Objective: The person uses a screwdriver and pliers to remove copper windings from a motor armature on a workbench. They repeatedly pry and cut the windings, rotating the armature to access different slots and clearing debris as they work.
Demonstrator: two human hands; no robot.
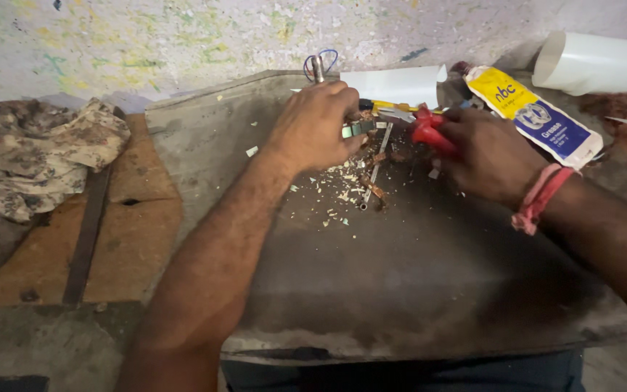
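Dark grey bench, scuffed. The near half is bare and gives open room; its near edge runs just above the person's lap. Left edge drops to a brown board carrying a camouflage cloth.

Left hand sits far centre, fingers closed on a small metal part. Right hand is just right of it, clamped on a red-handled tool. Pale shavings and a thin metal rod lie just near of the hands.

Far right: a grease pouch and a white paper roll. Paint-flecked wall closes the far side.
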